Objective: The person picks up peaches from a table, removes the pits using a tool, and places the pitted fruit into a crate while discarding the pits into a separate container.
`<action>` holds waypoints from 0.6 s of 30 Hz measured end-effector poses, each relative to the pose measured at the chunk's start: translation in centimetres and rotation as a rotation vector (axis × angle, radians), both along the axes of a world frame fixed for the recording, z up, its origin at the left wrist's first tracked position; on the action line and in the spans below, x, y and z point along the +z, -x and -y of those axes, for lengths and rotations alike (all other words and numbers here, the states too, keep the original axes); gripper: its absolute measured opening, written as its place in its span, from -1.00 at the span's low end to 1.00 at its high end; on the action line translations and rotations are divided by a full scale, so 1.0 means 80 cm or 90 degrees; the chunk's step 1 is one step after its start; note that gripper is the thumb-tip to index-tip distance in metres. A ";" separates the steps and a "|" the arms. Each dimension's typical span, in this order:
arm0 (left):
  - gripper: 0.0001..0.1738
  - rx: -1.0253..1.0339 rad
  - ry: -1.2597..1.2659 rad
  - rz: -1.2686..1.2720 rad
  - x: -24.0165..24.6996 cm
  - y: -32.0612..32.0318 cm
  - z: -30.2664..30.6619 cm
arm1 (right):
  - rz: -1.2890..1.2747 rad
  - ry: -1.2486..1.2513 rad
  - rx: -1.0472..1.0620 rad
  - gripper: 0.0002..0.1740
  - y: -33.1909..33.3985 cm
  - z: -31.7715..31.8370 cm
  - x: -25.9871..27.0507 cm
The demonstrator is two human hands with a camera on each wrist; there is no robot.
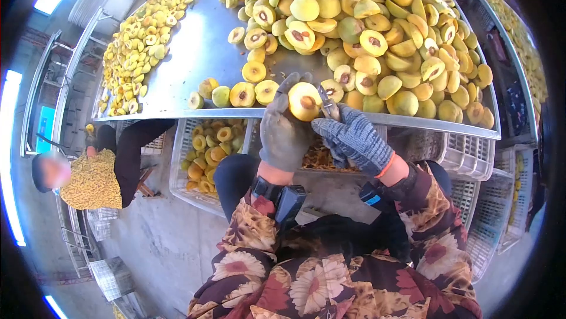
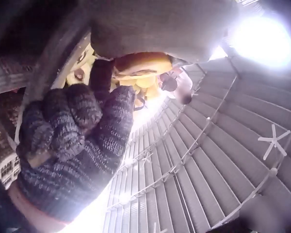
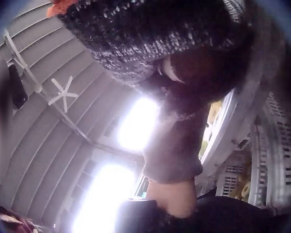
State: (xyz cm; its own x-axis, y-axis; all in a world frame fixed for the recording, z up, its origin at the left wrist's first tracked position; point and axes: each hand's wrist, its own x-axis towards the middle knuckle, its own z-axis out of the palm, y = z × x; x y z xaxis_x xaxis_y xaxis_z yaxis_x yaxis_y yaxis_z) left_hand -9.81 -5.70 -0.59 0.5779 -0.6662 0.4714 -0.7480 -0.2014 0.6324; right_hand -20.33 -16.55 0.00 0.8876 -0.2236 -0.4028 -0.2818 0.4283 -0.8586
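Note:
In the head view my left hand, in a smooth grey glove, holds a yellow peach half with its cut face and brown pit hollow turned up. My right hand, in a knitted grey glove, grips a small metal-tipped pitting tool, its tip right at the fruit's right edge. The left wrist view shows the right hand's curled fingers and the tool's handle end poking out below them; the peach half appears edge-on there. A large heap of peach halves lies just beyond both hands.
The metal table has a raised front edge, with a few halves lined along it and another pile at left. Under it stand a crate of peaches and a white crate. A person sits at left.

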 end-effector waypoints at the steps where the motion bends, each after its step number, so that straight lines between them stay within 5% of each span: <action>1: -0.53 -0.025 0.057 -0.065 -0.002 0.004 0.003 | 0.025 0.006 -0.034 -0.72 -0.001 -0.002 -0.002; 3: -0.51 -0.057 0.131 -0.156 0.000 0.008 0.009 | 0.047 0.050 -0.087 -0.73 -0.001 0.006 -0.012; 6: -0.62 -0.037 -0.112 -0.006 0.035 0.010 -0.011 | 0.128 0.242 -0.133 -0.66 -0.011 0.009 -0.023; 7: -0.63 -0.081 -0.040 -0.201 0.029 0.012 -0.010 | 0.142 0.293 -0.129 -0.65 -0.012 0.012 -0.024; 13: -0.58 -0.097 0.061 -0.251 -0.014 0.008 -0.013 | 0.118 0.693 -0.241 -0.59 -0.009 0.012 -0.025; 16: -0.56 -0.063 0.087 -0.211 -0.009 0.003 -0.008 | 0.067 0.848 -0.034 -0.64 -0.002 0.010 -0.018; 18: -0.54 -0.040 0.050 -0.126 -0.001 0.005 -0.004 | 0.055 0.777 0.026 -0.63 0.001 0.001 -0.017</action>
